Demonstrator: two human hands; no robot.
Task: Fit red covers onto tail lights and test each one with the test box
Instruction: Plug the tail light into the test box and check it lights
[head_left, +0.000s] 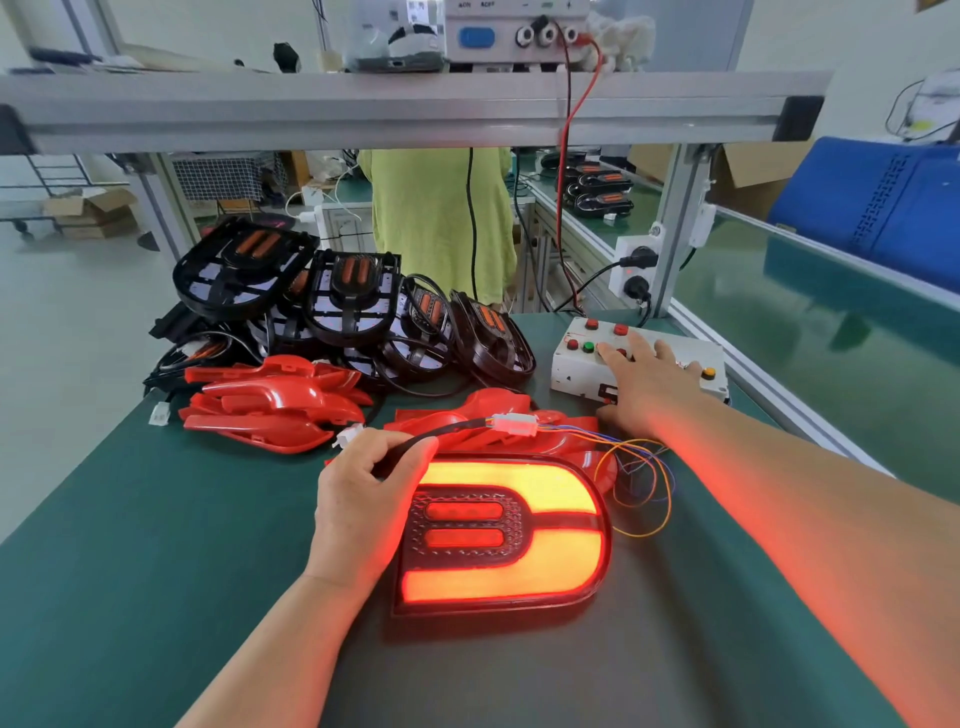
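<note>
Tail light, lit, lay near the worktop's front middle. The left hand curled round its black cable; the right hand pressed straight fingers on the test box at the back right corner. Spare red covers and uncovered lights were heaped back left.

The tail light on the dark green surface glows in broad yellow-orange bands edged with deep red. Its dark centre carries a fine honeycomb pattern around two red oblong bars. The glow washes the right forearm red-orange. A black cable runs to a white connector, then to thin orange, blue and yellow wires. The loose covers are glossy red. The bare tail lights are black, with orange bars over pale panels. The test box is white, dotted with red, green and amber buttons.
</note>
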